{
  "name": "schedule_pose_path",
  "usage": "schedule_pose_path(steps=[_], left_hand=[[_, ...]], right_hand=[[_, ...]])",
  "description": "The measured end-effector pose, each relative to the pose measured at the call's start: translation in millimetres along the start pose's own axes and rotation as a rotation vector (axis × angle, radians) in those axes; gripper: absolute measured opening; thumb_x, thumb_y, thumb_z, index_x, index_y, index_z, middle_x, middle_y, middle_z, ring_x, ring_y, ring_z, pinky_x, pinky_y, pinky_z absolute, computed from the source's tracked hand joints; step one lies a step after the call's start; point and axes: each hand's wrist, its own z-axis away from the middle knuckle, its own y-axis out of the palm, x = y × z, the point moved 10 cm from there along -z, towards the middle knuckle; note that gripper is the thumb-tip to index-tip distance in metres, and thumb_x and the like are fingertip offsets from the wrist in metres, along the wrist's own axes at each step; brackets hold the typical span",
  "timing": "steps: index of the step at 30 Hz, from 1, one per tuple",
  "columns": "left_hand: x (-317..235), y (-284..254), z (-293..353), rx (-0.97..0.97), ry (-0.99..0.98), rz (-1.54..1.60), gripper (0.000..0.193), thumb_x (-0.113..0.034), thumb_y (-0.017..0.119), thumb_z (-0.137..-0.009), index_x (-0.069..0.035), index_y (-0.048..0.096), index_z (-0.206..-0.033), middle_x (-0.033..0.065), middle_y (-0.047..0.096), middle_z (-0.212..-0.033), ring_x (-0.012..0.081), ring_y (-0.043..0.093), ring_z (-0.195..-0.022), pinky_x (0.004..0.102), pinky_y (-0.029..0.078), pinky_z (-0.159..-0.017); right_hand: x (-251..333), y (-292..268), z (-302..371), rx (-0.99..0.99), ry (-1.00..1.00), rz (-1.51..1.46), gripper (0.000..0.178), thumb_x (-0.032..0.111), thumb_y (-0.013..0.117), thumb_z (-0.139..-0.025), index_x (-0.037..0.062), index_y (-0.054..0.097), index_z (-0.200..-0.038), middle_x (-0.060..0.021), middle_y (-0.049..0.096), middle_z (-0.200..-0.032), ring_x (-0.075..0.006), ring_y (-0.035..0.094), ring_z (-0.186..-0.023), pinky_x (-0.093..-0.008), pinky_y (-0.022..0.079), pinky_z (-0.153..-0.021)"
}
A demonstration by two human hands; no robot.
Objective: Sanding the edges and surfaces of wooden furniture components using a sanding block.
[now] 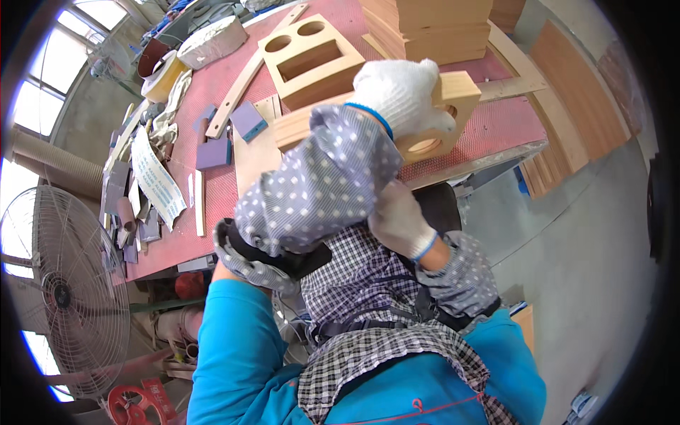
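My left hand (397,92), in a white knit glove with a blue cuff, is closed over the top of a pale wooden box (462,91) with round holes in its face. The patterned sleeve of that arm crosses in front and hides part of the box. My right hand (402,221), also gloved, is close to my apron at the table's near edge, just under the left forearm. Its fingers are largely hidden behind the sleeve. A second wooden box (312,57), with two round holes and a rectangular opening, sits just beyond the left hand.
Two purple sanding blocks (248,122) and a long drilled wooden strip (234,99) lie on the red table (219,188). Wooden boards (446,28) are stacked at the back right. Abrasive scraps (156,177) clutter the left side. A large fan (64,290) stands left.
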Motion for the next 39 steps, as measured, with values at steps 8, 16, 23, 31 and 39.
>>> schedule_pose_path(steps=[8,16,23,31,39], left_hand=[[37.0,-19.4,37.2,-0.011,0.024,0.035,0.055,-0.049,0.079,-0.084,-0.012,0.065,-0.123,0.0171,0.075,-0.103,0.0368,0.074,-0.095,0.0455,0.058,-0.083],[82.8,-17.7,90.1,-0.023,-0.112,0.004,0.06,-0.045,0.084,-0.083,-0.012,0.066,-0.13,0.0183,0.075,-0.103,0.0345,0.075,-0.095,0.0438,0.059,-0.082],[92.7,-24.6,94.7,-0.191,-0.089,0.088,0.05,-0.047,0.082,-0.082,-0.012,0.071,-0.117,0.0122,0.076,-0.099,0.0332,0.076,-0.094,0.0458,0.06,-0.083],[128.3,-22.1,112.3,-0.283,-0.161,0.071,0.048,-0.045,0.081,-0.079,-0.014,0.074,-0.115,0.0116,0.077,-0.103,0.0334,0.075,-0.097,0.0471,0.06,-0.086],[123.2,-22.6,114.8,-0.176,-0.156,0.093,0.034,-0.034,0.078,-0.078,-0.011,0.073,-0.102,0.0133,0.074,-0.09,0.0352,0.074,-0.087,0.0485,0.059,-0.073]], right_hand=[[-70.4,-53.1,81.2,-0.272,0.462,-0.325,0.036,0.01,0.063,-0.099,-0.0045,0.064,-0.131,-0.0265,0.073,-0.117,-0.042,0.07,-0.111,-0.0396,0.054,-0.095],[-89.2,-51.8,83.2,-0.443,0.437,-0.498,0.031,0.013,0.067,-0.099,-0.0066,0.067,-0.123,-0.0171,0.076,-0.114,-0.0285,0.072,-0.108,-0.0376,0.054,-0.093],[-100.0,-45.1,88.3,-0.369,0.516,-0.307,0.038,0.018,0.07,-0.098,-0.0088,0.067,-0.125,-0.0213,0.075,-0.117,-0.0328,0.071,-0.109,-0.0403,0.053,-0.094],[-112.5,-43.8,97.5,-0.487,0.522,-0.364,0.038,0.019,0.074,-0.097,-0.0103,0.069,-0.119,-0.0124,0.074,-0.11,-0.0184,0.067,-0.1,-0.0371,0.054,-0.087],[-123.9,-134.5,106.2,-0.832,0.599,-0.272,0.029,0.02,0.073,-0.097,-0.0087,0.072,-0.094,-0.0039,0.068,-0.086,-0.012,0.056,-0.074,-0.0341,0.047,-0.066]])
